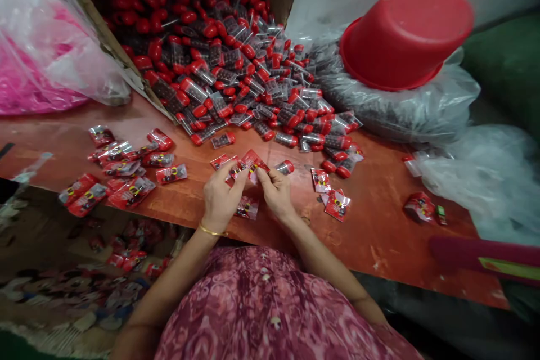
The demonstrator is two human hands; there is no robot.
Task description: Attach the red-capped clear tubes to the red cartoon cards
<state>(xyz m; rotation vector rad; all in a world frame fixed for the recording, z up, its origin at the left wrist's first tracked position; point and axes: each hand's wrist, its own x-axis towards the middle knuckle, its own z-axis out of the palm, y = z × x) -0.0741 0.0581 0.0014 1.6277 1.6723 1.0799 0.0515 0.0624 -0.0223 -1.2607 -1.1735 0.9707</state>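
Over the front of the table, my left hand [223, 194] and my right hand [276, 196] come close together, fingers pinched. Between them is a small red printed sleeve [254, 162], gripped at its two sides; the fingertips partly cover it. Another printed sleeve [248, 207] lies on the table just below the hands. Right behind my right hand rests a clear tube with a red cap [284, 167] and dark contents. A few flat red sleeves [321, 180] lie to the right of my hands.
A large heap of red-capped tubes [236, 76] spills from a cardboard box. Several sleeved tubes [122, 166] lie at left on the red table [367, 214]. An upturned red tub [407, 36] sits on a filled plastic bag [379, 115]. More red packs [133, 250] lie below the table.
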